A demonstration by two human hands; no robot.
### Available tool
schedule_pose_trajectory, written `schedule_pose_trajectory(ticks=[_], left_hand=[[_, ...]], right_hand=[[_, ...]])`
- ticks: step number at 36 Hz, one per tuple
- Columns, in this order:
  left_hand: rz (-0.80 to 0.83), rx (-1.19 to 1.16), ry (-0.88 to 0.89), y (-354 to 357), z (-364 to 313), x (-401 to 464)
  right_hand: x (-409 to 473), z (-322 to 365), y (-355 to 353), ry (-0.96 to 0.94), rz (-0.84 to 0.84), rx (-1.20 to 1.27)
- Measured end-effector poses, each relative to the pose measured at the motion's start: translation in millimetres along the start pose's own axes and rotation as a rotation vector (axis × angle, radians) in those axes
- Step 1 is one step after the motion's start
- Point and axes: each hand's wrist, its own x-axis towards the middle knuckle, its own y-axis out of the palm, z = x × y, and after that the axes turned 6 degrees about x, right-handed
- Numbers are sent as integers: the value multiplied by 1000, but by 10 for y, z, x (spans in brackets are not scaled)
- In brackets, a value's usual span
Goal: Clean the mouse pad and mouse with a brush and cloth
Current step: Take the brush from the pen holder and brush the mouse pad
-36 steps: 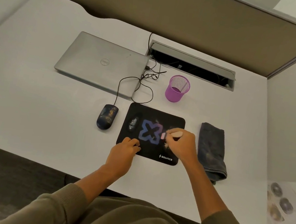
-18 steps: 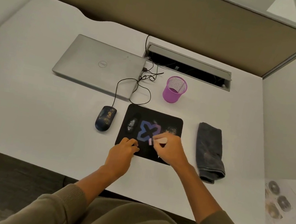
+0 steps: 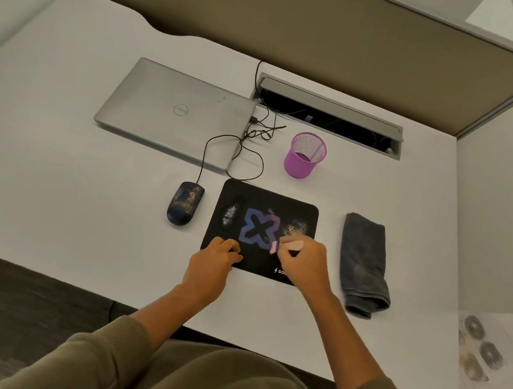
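A black mouse pad (image 3: 292,211) with a blue-purple X logo lies on the white desk, with dusty patches left and right of the logo. My right hand (image 3: 303,261) grips a small brush (image 3: 285,245) with a pale handle and pink head, its tip touching the pad by the logo's lower right. My left hand (image 3: 211,262) rests with curled fingers on the pad's near left corner, pressing it down. A dusty dark mouse (image 3: 184,203) sits left of the pad. A folded dark grey cloth (image 3: 363,260) lies right of the pad.
A closed silver laptop (image 3: 174,112) lies behind the mouse, and the mouse cable (image 3: 223,142) loops to it. A purple mesh cup (image 3: 305,155) stands behind the pad. An open cable tray (image 3: 329,118) runs along the back. Several small round items (image 3: 478,347) lie at the desk's right end.
My right hand swept the brush left across the pad, then back slightly to the right. My left hand stayed on the pad's corner.
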Motion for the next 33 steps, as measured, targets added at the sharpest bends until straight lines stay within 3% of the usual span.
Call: schedule_pose_trajectory(ticks=[5, 11, 15, 17, 20, 22, 27, 31, 33], left_hand=[[-4, 4, -21, -10, -28, -3], [10, 24, -2, 26, -11, -5], [21, 48, -11, 51, -33, -26], [28, 62, -14, 66, -40, -30], [39, 74, -15, 91, -36, -34], [40, 84, -12, 96, -40, -40], [52, 94, -22, 96, -68, -30], [61, 90, -15, 105, -73, -27], [67, 96, -17, 103, -85, -31]], right_hand=[[-154, 127, 228, -142, 231, -37], [-35, -79, 28, 122, -28, -40], [-47, -9, 62, 12, 83, -4], [-22, -9, 68, 44, 122, -66], [93, -35, -42, 168, -15, -66], [133, 31, -58, 155, -73, 6], [199, 184, 149, 155, 104, 33], [314, 86, 17, 202, -98, -21], [341, 98, -2, 135, -90, 18]])
